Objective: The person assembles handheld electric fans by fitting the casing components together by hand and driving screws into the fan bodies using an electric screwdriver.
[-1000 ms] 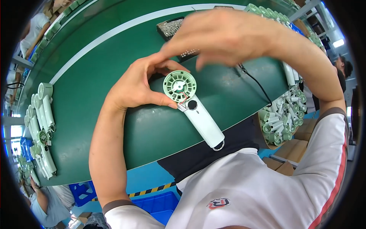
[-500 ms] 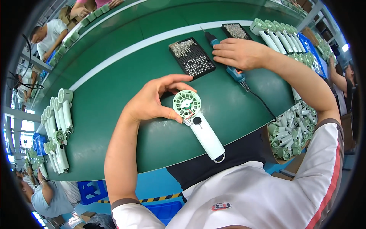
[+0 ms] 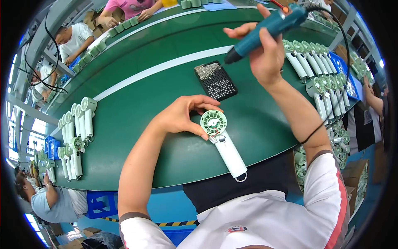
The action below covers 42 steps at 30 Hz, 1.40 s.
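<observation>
A handheld fan (image 3: 232, 153) with a white handle and a pale green round head lies on the green table (image 3: 124, 145), its inner parts and a red wire showing. My left hand (image 3: 182, 116) curls around the left side of its head, thumb below and fingers above. Raised over the table at the upper right, my right hand (image 3: 267, 58) grips a teal electric screwdriver (image 3: 269, 31), whose dark tip points down and left. Its black cord loops past my right forearm. Beyond the fan sits a black screw tray (image 3: 216, 80) holding many small silver screws.
Fans stand in rows at the table's left side (image 3: 78, 120) and right side (image 3: 309, 62). More fan parts fill a container below the right edge (image 3: 300, 162). Across the table, people work along a line of green parts (image 3: 124, 25).
My right hand has picked the screwdriver up off the table and lifted it. The left hand still holds the fan's head. The whole view has shifted slightly.
</observation>
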Available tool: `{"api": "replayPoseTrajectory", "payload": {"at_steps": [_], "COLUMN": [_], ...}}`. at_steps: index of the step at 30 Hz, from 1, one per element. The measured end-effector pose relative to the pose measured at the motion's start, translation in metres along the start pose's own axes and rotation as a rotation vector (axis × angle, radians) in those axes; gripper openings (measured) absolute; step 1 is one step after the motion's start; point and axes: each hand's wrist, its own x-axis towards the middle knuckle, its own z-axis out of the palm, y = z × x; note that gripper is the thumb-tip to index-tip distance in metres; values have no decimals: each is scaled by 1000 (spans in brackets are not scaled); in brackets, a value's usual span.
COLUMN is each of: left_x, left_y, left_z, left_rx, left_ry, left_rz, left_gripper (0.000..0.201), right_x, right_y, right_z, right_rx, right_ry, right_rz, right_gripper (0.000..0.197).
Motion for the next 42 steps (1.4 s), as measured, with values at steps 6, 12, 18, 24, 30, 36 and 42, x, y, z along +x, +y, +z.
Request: {"api": "replayPoseTrajectory", "payload": {"at_steps": [6, 12, 18, 24, 30, 36, 42], "left_x": [4, 2, -3, -1, -2, -2, -2], "left_y": [-1, -8, -11, -14, -18, -16, -17], "left_z": [-4, 0, 1, 5, 7, 7, 6], "left_rx": [107, 15, 61, 92, 55, 56, 58], "left_ry": [-34, -5, 28, 55, 80, 73, 71], "left_rz": [12, 43, 114, 151, 167, 159, 160], "left_gripper": [93, 95, 90, 87, 87, 87, 87], "right_x": [27, 8, 3, 0, -4, -6, -7], "right_y": [21, 41, 45, 45, 51, 52, 52], "right_z": [54, 49, 57, 58, 57, 56, 57], "right_rx": [109, -33, 59, 143, 109, 102, 104], "right_ry": [262, 41, 161, 187, 140, 141, 116], "right_rz": [190, 361, 535, 547, 495, 519, 506], "right_gripper": [27, 28, 24, 25, 25, 25, 25]}}
